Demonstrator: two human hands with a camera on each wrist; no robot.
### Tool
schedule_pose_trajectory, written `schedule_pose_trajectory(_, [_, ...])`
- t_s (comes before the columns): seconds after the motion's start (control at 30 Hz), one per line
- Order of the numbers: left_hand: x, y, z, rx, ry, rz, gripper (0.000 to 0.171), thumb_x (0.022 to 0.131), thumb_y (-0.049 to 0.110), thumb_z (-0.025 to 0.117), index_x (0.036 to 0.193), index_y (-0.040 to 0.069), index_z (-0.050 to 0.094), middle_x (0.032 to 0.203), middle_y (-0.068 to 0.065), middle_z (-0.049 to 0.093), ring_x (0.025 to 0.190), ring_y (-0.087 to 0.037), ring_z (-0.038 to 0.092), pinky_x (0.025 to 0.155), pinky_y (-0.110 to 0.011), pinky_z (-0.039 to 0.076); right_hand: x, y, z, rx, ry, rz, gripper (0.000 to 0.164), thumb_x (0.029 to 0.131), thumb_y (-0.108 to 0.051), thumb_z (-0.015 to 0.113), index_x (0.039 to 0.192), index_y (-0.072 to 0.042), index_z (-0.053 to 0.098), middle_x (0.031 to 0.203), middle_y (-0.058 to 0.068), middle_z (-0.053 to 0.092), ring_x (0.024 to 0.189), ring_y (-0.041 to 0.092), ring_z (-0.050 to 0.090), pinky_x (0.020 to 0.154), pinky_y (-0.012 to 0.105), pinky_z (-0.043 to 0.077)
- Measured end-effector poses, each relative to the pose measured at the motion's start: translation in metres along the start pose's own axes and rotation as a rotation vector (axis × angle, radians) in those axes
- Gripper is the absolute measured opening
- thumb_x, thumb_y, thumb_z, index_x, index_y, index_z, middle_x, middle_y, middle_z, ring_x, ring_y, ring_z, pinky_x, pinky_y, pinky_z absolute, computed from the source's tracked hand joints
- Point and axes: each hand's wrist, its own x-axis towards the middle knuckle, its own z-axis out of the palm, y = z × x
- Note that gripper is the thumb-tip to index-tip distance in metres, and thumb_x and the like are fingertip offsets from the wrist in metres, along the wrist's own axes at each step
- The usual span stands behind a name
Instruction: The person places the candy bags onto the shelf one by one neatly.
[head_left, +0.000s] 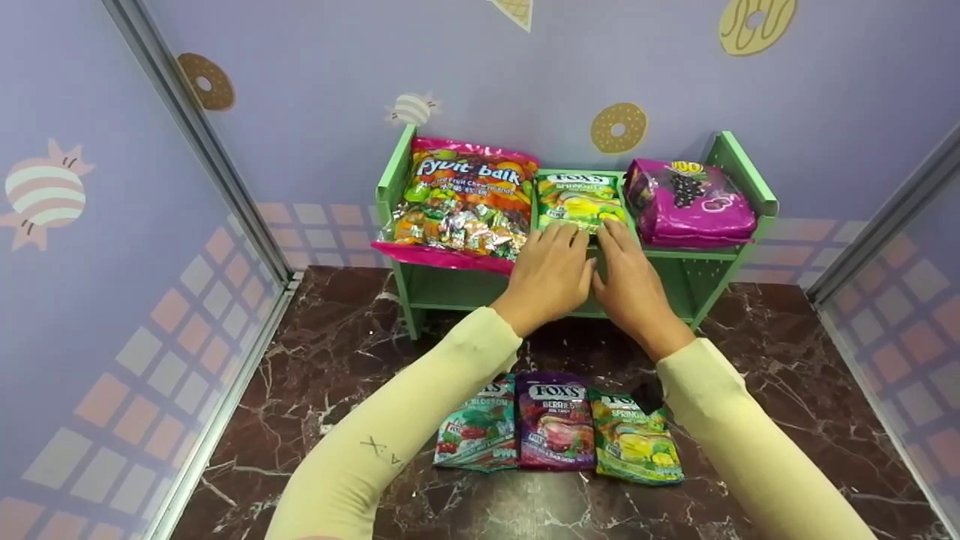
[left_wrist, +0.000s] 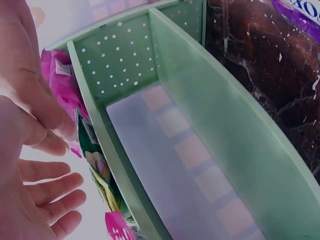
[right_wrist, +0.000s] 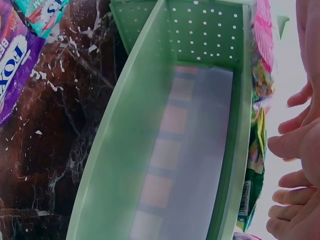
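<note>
Between 2 bags (head_left: 472, 199), the green pouch (head_left: 579, 199) points its top and long axis at the wall (head_left: 517, 82). Left hand (head_left: 549, 274) and right hand (head_left: 636, 283), loosely extended, empty, reach its near edge.

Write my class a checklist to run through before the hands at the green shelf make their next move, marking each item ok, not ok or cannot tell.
1. Left hand and right hand free of any grip: ok.
2. Fingertips not pressing the middle Fox's bag: cannot tell.
3. Large fruit candy bag within the front edge of the green shelf: not ok, its pink lower edge overhangs.
4. Purple bag resting on the top tier: ok.
5. Three lower Fox's bags side by side: ok.
</note>
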Motion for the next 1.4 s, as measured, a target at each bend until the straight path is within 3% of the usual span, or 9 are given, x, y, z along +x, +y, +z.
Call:
schedule_pose_trajectory(0.47, [-0.024, 0.003, 0.000, -0.059, -0.004, 0.057, 0.045, 0.102, 0.036, 0.042, 0.137, 0.009, 0.051, 0.134, -0.004, 0.057, 0.124, -0.021, 0.052, 0.105, -0.036, 0.043, -0.026, -0.002, 0.005, 0.021, 0.113, -0.092, 0.054, 0.088, -0.005, 0.067, 0.136, 0.010, 0.047, 0.149, 0.022, 0.041, 0.139, 0.036, 0.039, 0.112, 0.049, 0.035])
schedule_pose_trajectory(0.73, [-0.039, 0.006, 0.013, -0.041, 0.022, 0.106, 0.041, 0.103, 0.035, 0.040, 0.134, 0.010, 0.052, 0.131, -0.003, 0.058, 0.118, -0.019, 0.055, 0.097, -0.033, 0.046, -0.038, 0.002, 0.011, 0.015, 0.099, -0.076, 0.053, 0.087, -0.007, 0.069, 0.134, 0.010, 0.050, 0.147, 0.022, 0.043, 0.133, 0.039, 0.045, 0.109, 0.052, 0.037])
schedule_pose_trajectory(1.07, [-0.056, 0.004, 0.026, -0.064, -0.016, 0.103, 0.043, 0.103, 0.035, 0.039, 0.137, 0.010, 0.050, 0.133, -0.004, 0.058, 0.116, -0.019, 0.057, 0.099, -0.034, 0.048, -0.054, 0.006, 0.023, 0.047, 0.078, -0.061, 0.051, 0.090, -0.012, 0.068, 0.134, 0.006, 0.052, 0.146, 0.023, 0.045, 0.130, 0.041, 0.048, 0.106, 0.055, 0.039])
schedule_pose_trajectory(1.4, [-0.068, 0.002, 0.035, -0.071, -0.013, 0.107, 0.042, 0.103, 0.033, 0.042, 0.137, 0.010, 0.051, 0.131, -0.005, 0.059, 0.114, -0.019, 0.059, 0.095, -0.034, 0.049, -0.065, 0.013, 0.032, 0.050, 0.039, -0.025, 0.049, 0.092, -0.020, 0.065, 0.134, 0.003, 0.053, 0.145, 0.022, 0.047, 0.131, 0.040, 0.048, 0.106, 0.055, 0.039])
